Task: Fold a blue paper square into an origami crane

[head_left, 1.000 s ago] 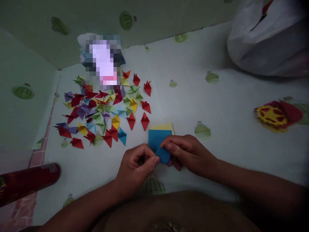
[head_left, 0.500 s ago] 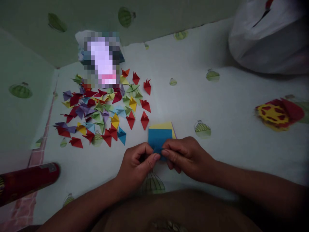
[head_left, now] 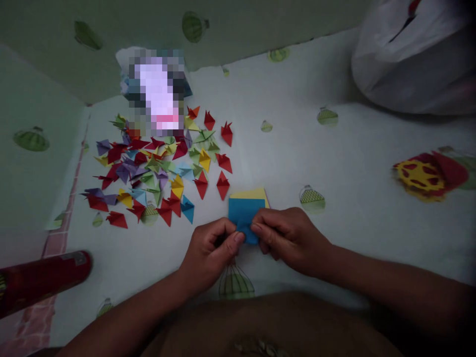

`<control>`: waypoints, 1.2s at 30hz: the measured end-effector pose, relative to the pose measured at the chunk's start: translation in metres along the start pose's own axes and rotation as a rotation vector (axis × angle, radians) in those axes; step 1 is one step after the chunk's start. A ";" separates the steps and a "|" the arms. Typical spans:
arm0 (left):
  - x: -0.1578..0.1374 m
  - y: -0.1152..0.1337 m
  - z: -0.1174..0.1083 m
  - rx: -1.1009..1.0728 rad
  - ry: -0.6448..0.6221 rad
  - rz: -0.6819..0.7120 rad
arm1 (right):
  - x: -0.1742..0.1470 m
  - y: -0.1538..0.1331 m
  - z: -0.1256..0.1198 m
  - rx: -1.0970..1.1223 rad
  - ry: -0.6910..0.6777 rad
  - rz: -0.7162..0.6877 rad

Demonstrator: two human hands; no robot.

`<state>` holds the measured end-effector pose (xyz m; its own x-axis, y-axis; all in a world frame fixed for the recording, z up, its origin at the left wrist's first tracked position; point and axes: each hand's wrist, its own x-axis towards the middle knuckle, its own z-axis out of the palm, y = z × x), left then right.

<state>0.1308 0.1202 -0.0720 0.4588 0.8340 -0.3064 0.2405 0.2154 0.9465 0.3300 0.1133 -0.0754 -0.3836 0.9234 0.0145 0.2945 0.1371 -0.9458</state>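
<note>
A small blue piece of folded origami paper is pinched between both hands, mostly hidden by the fingers. My left hand grips its left side between thumb and forefinger. On the right side, my right hand holds it in a similar pinch, the other fingers curled under. Just behind and below lies a stack of square paper, with a blue sheet on top and a yellow sheet showing at the back. To the left, many small folded paper birds in red, yellow, green, purple and blue are spread out.
A red cylinder lies at the left edge. At the right sits a red and yellow item, with a white plastic bag behind it. A blurred-out bright object stands behind the paper birds, near the wall.
Both hands have shifted very slightly around the small blue paper, with the right fingertips a little higher and farther right. Everything else stays in place.
</note>
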 end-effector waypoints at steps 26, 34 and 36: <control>0.003 -0.002 0.001 -0.202 0.145 -0.112 | 0.003 0.002 -0.001 0.280 -0.113 0.222; 0.003 -0.006 -0.004 -0.187 0.125 -0.077 | 0.001 0.004 -0.002 0.371 -0.121 0.258; 0.004 -0.006 -0.004 -0.183 0.122 -0.078 | 0.001 0.004 -0.002 0.385 -0.130 0.243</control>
<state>0.1280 0.1240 -0.0783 0.3353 0.8643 -0.3749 0.1066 0.3606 0.9266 0.3325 0.1155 -0.0790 -0.4572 0.8564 -0.2397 0.0523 -0.2432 -0.9686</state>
